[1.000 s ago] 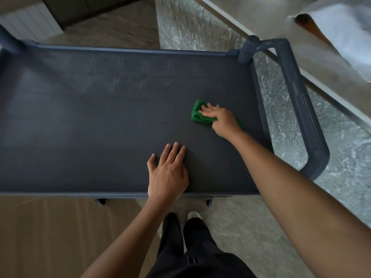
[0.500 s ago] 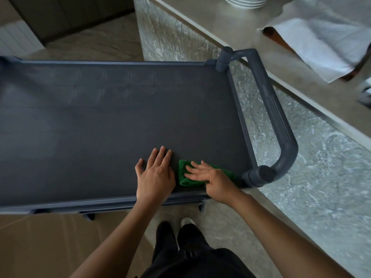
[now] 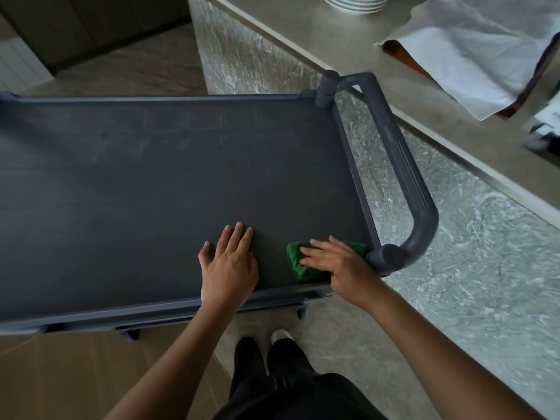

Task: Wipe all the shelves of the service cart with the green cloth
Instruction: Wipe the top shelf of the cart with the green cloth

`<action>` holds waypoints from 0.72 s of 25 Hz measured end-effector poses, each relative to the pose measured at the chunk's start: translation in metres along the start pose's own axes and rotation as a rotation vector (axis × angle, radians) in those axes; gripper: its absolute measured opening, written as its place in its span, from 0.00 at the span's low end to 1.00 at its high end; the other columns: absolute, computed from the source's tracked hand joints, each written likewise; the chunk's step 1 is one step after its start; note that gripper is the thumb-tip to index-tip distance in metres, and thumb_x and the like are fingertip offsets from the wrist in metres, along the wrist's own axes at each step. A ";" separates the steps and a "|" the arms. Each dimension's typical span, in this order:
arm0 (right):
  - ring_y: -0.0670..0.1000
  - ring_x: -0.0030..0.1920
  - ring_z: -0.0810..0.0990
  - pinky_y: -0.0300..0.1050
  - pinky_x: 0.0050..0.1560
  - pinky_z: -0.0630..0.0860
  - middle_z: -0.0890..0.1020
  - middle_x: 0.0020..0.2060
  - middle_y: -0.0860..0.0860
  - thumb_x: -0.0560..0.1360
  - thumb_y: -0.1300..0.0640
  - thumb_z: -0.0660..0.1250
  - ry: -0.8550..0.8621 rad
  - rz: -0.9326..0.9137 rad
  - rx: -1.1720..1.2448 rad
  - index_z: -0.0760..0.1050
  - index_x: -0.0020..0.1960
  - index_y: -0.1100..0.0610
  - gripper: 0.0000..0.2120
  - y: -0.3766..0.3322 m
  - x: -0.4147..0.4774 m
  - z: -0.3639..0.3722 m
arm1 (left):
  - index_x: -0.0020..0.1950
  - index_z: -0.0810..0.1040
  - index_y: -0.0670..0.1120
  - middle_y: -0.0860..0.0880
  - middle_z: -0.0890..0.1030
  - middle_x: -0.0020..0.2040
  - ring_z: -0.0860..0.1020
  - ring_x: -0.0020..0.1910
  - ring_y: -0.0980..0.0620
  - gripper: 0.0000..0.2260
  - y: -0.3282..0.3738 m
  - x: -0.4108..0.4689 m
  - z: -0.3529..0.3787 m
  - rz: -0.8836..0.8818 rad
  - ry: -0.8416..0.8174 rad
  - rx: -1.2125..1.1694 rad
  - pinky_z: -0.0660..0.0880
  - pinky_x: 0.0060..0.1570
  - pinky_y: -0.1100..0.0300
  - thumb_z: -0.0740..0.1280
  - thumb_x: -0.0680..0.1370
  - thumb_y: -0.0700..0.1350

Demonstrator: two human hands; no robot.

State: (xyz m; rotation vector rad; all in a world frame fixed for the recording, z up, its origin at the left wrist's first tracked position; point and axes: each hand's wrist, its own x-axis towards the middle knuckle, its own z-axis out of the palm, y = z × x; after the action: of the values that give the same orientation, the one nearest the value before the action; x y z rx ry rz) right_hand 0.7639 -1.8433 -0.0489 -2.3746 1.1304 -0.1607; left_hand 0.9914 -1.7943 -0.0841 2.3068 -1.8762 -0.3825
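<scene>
The cloth (image 3: 295,263) lies in the top shelf's (image 3: 151,192) near right corner, just beside the handle post (image 3: 386,257), pressed under the right grip's (image 3: 336,262) flat, straight fingers. The left grip (image 3: 230,268) rests flat and open, bracing. Bunched as it is, the cloth could skip the corner seam, and knuckles could hit the post (the cart (image 3: 91,318) might also roll on its castors (image 3: 301,312)).

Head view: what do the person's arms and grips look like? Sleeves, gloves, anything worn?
Left grip and right grip are bare hands: no gloves, no rings or watch visible. Left forearm and right forearm are bare to the frame edge, no sleeves in view. Below, black trousers and a light shoe tip.
</scene>
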 end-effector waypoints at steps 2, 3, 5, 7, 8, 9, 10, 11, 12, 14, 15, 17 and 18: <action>0.60 0.67 0.72 0.61 0.67 0.66 0.75 0.65 0.57 0.62 0.80 0.64 0.138 0.052 -0.200 0.77 0.63 0.60 0.33 -0.011 -0.010 0.013 | 0.78 0.53 0.53 0.53 0.51 0.79 0.46 0.78 0.53 0.24 0.002 0.000 -0.001 -0.002 -0.020 0.010 0.45 0.73 0.46 0.49 0.82 0.51; 0.61 0.69 0.69 0.61 0.67 0.66 0.71 0.68 0.59 0.64 0.78 0.64 0.149 0.139 -0.250 0.72 0.68 0.60 0.34 -0.018 -0.014 0.016 | 0.78 0.53 0.52 0.52 0.51 0.79 0.46 0.78 0.52 0.24 0.003 0.001 -0.001 0.000 -0.030 0.021 0.45 0.73 0.45 0.50 0.82 0.51; 0.61 0.74 0.58 0.57 0.72 0.59 0.58 0.75 0.59 0.75 0.72 0.58 0.082 0.346 -0.323 0.56 0.76 0.57 0.32 -0.028 -0.015 0.020 | 0.78 0.54 0.51 0.50 0.51 0.79 0.48 0.78 0.50 0.24 0.005 0.002 -0.003 0.028 -0.031 0.051 0.47 0.73 0.43 0.51 0.82 0.51; 0.60 0.75 0.53 0.56 0.73 0.56 0.52 0.76 0.59 0.80 0.67 0.52 -0.002 0.495 -0.348 0.48 0.77 0.57 0.28 -0.035 -0.008 0.021 | 0.78 0.55 0.51 0.49 0.51 0.79 0.49 0.78 0.49 0.23 0.011 0.006 -0.005 0.075 -0.013 0.068 0.47 0.73 0.41 0.52 0.82 0.51; 0.61 0.75 0.54 0.57 0.72 0.57 0.52 0.76 0.61 0.80 0.66 0.50 -0.029 0.538 -0.363 0.48 0.77 0.57 0.27 -0.039 -0.001 0.020 | 0.78 0.55 0.52 0.50 0.51 0.79 0.48 0.78 0.49 0.23 0.014 0.009 -0.006 0.091 -0.007 0.065 0.46 0.72 0.40 0.51 0.82 0.52; 0.62 0.74 0.54 0.59 0.71 0.58 0.53 0.76 0.62 0.81 0.66 0.48 -0.042 0.570 -0.373 0.49 0.77 0.58 0.25 -0.043 0.005 0.020 | 0.78 0.55 0.52 0.50 0.50 0.79 0.47 0.78 0.50 0.23 0.017 0.013 -0.006 0.100 -0.011 0.060 0.44 0.71 0.38 0.51 0.82 0.53; 0.63 0.74 0.55 0.60 0.70 0.58 0.53 0.75 0.62 0.81 0.65 0.47 -0.051 0.592 -0.381 0.50 0.77 0.59 0.24 -0.045 0.009 0.020 | 0.78 0.54 0.53 0.51 0.49 0.79 0.44 0.78 0.50 0.24 0.021 0.017 -0.005 0.104 -0.026 0.054 0.42 0.71 0.37 0.50 0.82 0.54; 0.63 0.74 0.55 0.61 0.69 0.59 0.54 0.75 0.62 0.81 0.65 0.46 -0.058 0.604 -0.386 0.50 0.76 0.59 0.23 -0.044 0.012 0.020 | 0.78 0.51 0.54 0.52 0.47 0.79 0.42 0.78 0.51 0.24 0.023 0.020 -0.003 0.100 -0.052 0.053 0.40 0.70 0.36 0.48 0.82 0.56; 0.64 0.74 0.56 0.61 0.69 0.59 0.54 0.75 0.63 0.82 0.65 0.46 -0.071 0.608 -0.395 0.50 0.76 0.59 0.23 -0.043 0.014 0.021 | 0.78 0.49 0.55 0.52 0.45 0.79 0.40 0.77 0.51 0.25 0.024 0.021 0.000 0.092 -0.081 0.058 0.38 0.69 0.34 0.47 0.82 0.57; 0.64 0.74 0.55 0.61 0.70 0.58 0.54 0.75 0.62 0.82 0.64 0.45 -0.097 0.610 -0.409 0.50 0.77 0.59 0.23 -0.039 0.018 0.021 | 0.78 0.45 0.57 0.54 0.43 0.79 0.38 0.77 0.51 0.26 0.024 0.021 0.005 0.061 -0.121 0.061 0.37 0.69 0.32 0.45 0.81 0.59; 0.64 0.74 0.55 0.62 0.70 0.57 0.54 0.75 0.63 0.82 0.64 0.45 -0.099 0.610 -0.408 0.50 0.77 0.60 0.23 -0.037 0.019 0.022 | 0.78 0.44 0.57 0.54 0.43 0.79 0.38 0.77 0.51 0.26 0.023 0.020 0.007 0.051 -0.129 0.057 0.37 0.68 0.32 0.44 0.81 0.60; 0.64 0.74 0.55 0.62 0.70 0.57 0.54 0.75 0.62 0.82 0.64 0.46 -0.089 0.606 -0.398 0.51 0.77 0.59 0.23 -0.032 0.026 0.022 | 0.78 0.43 0.58 0.54 0.42 0.79 0.38 0.77 0.51 0.26 0.021 0.019 0.009 0.048 -0.131 0.061 0.36 0.68 0.31 0.43 0.80 0.60; 0.65 0.74 0.56 0.62 0.70 0.57 0.55 0.75 0.62 0.82 0.64 0.46 -0.078 0.600 -0.399 0.51 0.76 0.59 0.23 -0.029 0.030 0.021 | 0.78 0.43 0.58 0.55 0.42 0.79 0.38 0.77 0.51 0.26 0.021 0.019 0.009 0.052 -0.126 0.065 0.36 0.68 0.31 0.42 0.80 0.61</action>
State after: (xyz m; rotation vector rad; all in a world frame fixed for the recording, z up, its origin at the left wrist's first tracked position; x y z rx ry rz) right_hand 0.8100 -1.8429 -0.0564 -2.2058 1.9136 0.3933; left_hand 0.9726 -1.8168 -0.0892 2.3193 -2.0318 -0.4778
